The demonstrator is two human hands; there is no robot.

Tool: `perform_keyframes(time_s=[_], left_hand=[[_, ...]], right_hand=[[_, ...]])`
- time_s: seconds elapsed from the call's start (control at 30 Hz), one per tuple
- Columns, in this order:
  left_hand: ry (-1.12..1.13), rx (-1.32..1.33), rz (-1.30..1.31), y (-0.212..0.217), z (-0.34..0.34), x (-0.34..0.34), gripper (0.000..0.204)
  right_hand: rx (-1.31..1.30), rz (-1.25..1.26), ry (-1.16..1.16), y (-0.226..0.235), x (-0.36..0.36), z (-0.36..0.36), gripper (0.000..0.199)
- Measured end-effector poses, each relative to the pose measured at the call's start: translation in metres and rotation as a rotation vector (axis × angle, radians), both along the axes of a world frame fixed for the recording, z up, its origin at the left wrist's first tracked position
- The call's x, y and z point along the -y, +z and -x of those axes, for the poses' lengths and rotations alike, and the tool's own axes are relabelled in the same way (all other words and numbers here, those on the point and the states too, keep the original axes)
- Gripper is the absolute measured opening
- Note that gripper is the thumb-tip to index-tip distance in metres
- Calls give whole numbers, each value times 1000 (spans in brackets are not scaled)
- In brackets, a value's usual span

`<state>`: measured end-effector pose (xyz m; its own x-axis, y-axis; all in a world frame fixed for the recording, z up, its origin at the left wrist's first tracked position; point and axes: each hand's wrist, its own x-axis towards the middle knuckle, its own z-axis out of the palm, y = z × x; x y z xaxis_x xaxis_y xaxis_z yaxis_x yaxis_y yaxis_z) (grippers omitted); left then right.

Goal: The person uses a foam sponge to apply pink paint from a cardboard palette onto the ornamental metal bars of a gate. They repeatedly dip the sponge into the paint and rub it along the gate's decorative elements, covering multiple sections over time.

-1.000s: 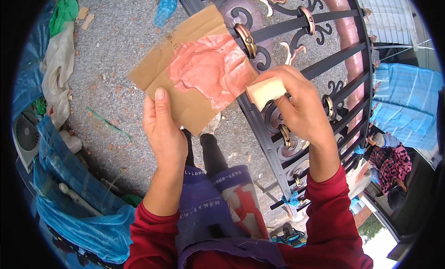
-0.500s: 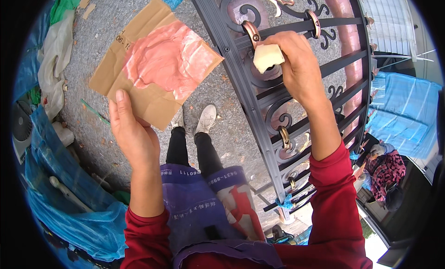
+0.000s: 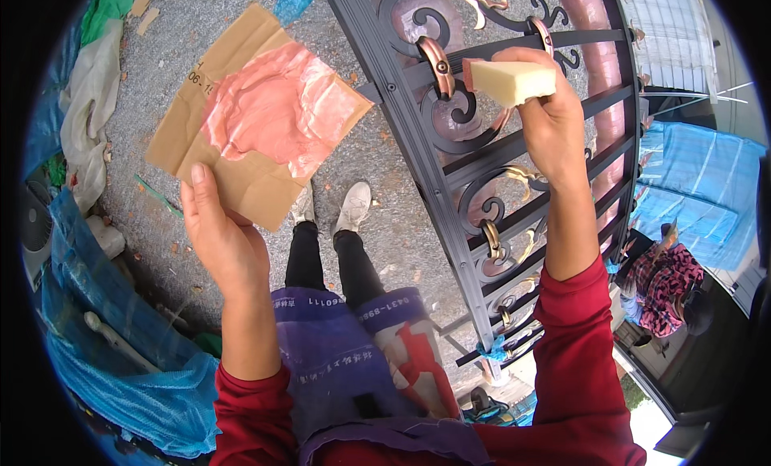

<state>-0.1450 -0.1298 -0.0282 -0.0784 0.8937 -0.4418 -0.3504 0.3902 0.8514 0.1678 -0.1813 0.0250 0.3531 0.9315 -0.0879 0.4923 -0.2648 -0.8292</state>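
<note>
My left hand (image 3: 221, 245) holds a piece of brown cardboard (image 3: 241, 117) by its lower edge, thumb on top. A smear of pink paste (image 3: 269, 109) covers the cardboard's middle. My right hand (image 3: 546, 121) grips a pale yellow sponge block (image 3: 511, 81), raised against the black wrought-iron gate (image 3: 418, 145). The sponge sits just right of a copper-coloured scroll ornament (image 3: 436, 67) on the gate.
The gate slants from the top centre down to the lower right, with more copper scrolls (image 3: 491, 240) along it. Gravel ground (image 3: 152, 89) lies below. Blue tarp (image 3: 120, 370) and white cloth (image 3: 84, 113) lie at the left. A person in a patterned top (image 3: 666, 281) crouches at the right.
My right hand carried the sponge from the cardboard's pink paste up and right to the gate's scrollwork. The cardboard in my left hand shifted left and away from the sponge.
</note>
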Motion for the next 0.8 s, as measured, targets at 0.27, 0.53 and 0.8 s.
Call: perform_keyframes(time_s=[0.27, 0.53, 0.8], left_hand=[[-40, 6, -9, 5, -16, 1, 43], [-29, -1, -2, 3, -16, -1, 44], [-20, -19, 4, 6, -13, -7, 45]], right_hand=[[246, -110, 176, -23, -19, -9, 30], [255, -115, 160, -8, -9, -11, 34], [295, -31, 191, -16, 2, -5, 40]])
